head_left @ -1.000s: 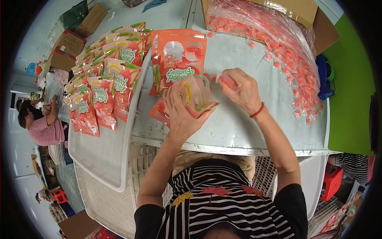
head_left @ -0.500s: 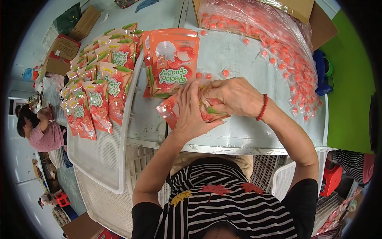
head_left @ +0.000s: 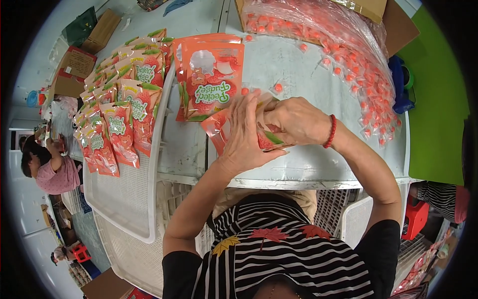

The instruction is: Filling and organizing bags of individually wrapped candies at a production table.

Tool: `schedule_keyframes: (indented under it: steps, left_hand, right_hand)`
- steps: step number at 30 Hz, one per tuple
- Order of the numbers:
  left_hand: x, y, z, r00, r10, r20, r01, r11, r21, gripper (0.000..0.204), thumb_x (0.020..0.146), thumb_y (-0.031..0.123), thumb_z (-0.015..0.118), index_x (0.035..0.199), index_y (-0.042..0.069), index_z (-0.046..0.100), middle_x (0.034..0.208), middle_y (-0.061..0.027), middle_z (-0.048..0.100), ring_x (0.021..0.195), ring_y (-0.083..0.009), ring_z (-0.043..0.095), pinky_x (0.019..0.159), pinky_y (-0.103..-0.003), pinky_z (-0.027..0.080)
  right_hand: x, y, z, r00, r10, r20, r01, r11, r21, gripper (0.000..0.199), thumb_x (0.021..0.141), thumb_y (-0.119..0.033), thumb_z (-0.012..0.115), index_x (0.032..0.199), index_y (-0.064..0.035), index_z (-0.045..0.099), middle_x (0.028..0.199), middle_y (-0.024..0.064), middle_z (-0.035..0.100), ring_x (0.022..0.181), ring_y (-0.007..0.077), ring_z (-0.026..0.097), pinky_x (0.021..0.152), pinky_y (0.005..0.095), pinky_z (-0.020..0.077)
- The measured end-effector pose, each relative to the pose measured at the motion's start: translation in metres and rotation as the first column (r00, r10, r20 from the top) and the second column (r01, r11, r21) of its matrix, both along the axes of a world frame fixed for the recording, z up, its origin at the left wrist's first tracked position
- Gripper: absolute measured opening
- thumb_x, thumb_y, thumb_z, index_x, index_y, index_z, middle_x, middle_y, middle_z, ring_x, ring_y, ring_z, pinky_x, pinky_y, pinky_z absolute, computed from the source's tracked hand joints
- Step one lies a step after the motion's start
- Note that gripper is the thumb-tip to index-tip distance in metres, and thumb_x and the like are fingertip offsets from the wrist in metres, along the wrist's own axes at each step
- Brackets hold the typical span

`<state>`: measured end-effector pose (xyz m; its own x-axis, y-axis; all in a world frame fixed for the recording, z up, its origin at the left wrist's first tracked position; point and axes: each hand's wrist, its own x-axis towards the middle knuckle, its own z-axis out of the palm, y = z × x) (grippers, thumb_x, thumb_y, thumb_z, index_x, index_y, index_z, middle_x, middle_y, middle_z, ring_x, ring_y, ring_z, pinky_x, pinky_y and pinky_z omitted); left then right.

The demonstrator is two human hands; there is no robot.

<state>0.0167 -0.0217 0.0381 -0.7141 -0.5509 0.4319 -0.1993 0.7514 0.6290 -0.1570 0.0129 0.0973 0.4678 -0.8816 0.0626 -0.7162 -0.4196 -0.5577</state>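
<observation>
Fingers on pouch nr tbl edge

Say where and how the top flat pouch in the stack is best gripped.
Probably by the right edge of the top pouch, pinched from the right: it lies flat, that edge faces the table, and the lower pouches stick out on its left.

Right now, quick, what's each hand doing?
Left hand: closed around a bag, holding it.
Right hand: curled against the same bag; whether it holds anything cannot be told.
</observation>
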Motion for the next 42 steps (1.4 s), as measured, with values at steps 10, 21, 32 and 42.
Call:
schedule_keyframes:
  steps: [10, 21, 32, 42]
  left_hand:
    - [0.002, 0.01, -0.026, 0.994, -0.027, -0.104, 0.028, 1.0, 0.013, 0.103, 0.057, 0.006, 0.082, 0.139, 0.002, 0.019, 0.125, -0.0206, 0.045, 0.116, -0.0356, 0.047, 0.098, -0.046, 0.039]
    - [0.005, 0.004, -0.01, 0.986, 0.083, -0.147, -0.085, 0.996, -0.005, 0.093, 0.06, 0.013, 0.084, 0.136, 0.005, 0.03, 0.129, -0.018, 0.043, 0.117, -0.0374, 0.043, 0.098, -0.046, 0.037]
    - [-0.007, 0.005, -0.011, 0.966, 0.189, -0.174, -0.182, 0.982, 0.055, 0.103, 0.056, 0.016, 0.086, 0.138, 0.001, 0.024, 0.13, -0.0214, 0.038, 0.12, -0.0381, 0.039, 0.099, -0.048, 0.033]
    - [-0.003, -0.001, -0.018, 0.936, 0.302, -0.18, -0.318, 0.946, -0.066, 0.102, 0.057, 0.02, 0.085, 0.137, 0.0, 0.025, 0.126, -0.0208, 0.042, 0.113, -0.0381, 0.043, 0.096, -0.051, 0.033]
  right_hand:
    - [0.002, 0.004, -0.012, 0.989, 0.137, -0.061, -0.134, 0.99, 0.053, 0.007, 0.073, -0.009, 0.06, 0.071, -0.0063, 0.053, 0.072, 0.0116, 0.059, 0.074, 0.032, 0.06, 0.058, 0.0424, 0.0466]
    - [-0.011, 0.005, 0.012, 0.907, -0.123, 0.403, 0.052, 0.982, 0.182, 0.006, 0.081, -0.01, 0.065, 0.086, -0.0058, 0.063, 0.074, 0.0033, 0.061, 0.061, 0.0101, 0.057, 0.059, 0.0276, 0.0479]
    - [0.037, -0.011, -0.005, -0.351, -0.325, 0.878, 0.373, 0.811, 0.45, 0.018, 0.094, -0.021, 0.056, 0.104, -0.0052, 0.058, 0.087, 0.0011, 0.059, 0.079, 0.0113, 0.059, 0.073, 0.0266, 0.048]
    - [0.041, 0.004, -0.04, 0.189, -0.637, 0.747, 0.633, 0.661, 0.403, 0.009, 0.086, -0.006, 0.061, 0.089, -0.0054, 0.053, 0.077, -0.0019, 0.057, 0.069, 0.0039, 0.05, 0.059, 0.0203, 0.0429]
